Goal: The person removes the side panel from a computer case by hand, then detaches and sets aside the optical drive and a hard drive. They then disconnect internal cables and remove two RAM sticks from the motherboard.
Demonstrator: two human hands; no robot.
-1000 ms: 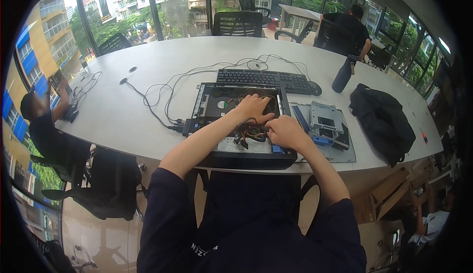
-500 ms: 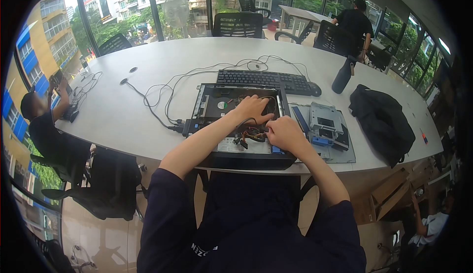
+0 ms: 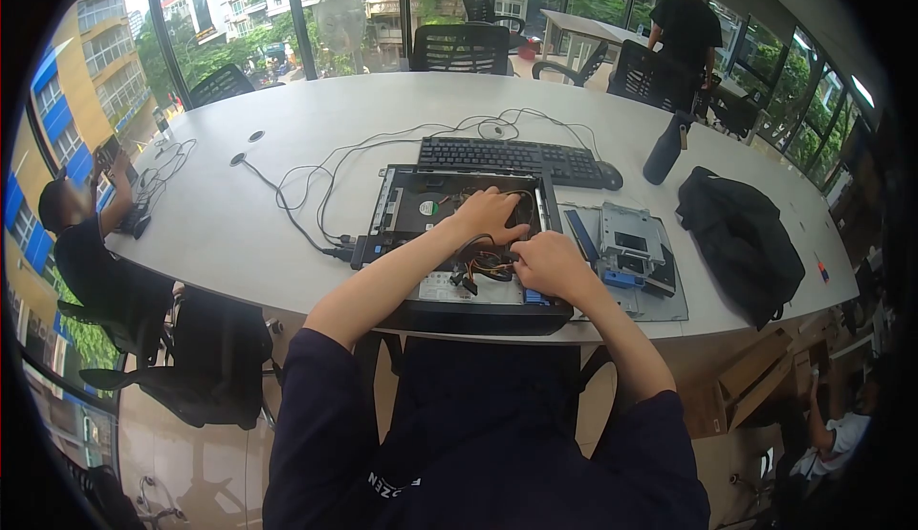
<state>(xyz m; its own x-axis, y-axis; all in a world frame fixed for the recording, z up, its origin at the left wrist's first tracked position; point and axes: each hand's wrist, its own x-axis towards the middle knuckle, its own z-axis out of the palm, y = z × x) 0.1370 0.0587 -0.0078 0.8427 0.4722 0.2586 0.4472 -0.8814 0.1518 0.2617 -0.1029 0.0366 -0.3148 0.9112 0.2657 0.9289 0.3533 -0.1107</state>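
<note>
An opened desktop computer case (image 3: pixel 459 320) lies flat at the table's near edge, its inside facing up. My left hand (image 3: pixel 486 216) reaches into the case's upper right part with bent fingers; it looks closed, but what lies under the fingertips is hidden. Close beside it, my right hand (image 3: pixel 552 264) is closed at the case's right side, its fingertips among wires; what they grip cannot be made out. Loose power cables (image 3: pixel 490 264) with a black connector lie in the case below both hands. A round-labelled drive (image 3: pixel 411 207) sits left of my left hand.
Behind the case are a black keyboard (image 3: pixel 488 154) and a mouse (image 3: pixel 609 175). Right of it lie a metal drive bracket (image 3: pixel 631 234), a dark bottle (image 3: pixel 666 151) and a black bag (image 3: pixel 741 243). Cables (image 3: pixel 316 172) cross the table. Several other people are around.
Both hands stay at nearly the same place inside the case, with only slight shifts. The person at the far right has straightened up. The whole view has moved slightly.
</note>
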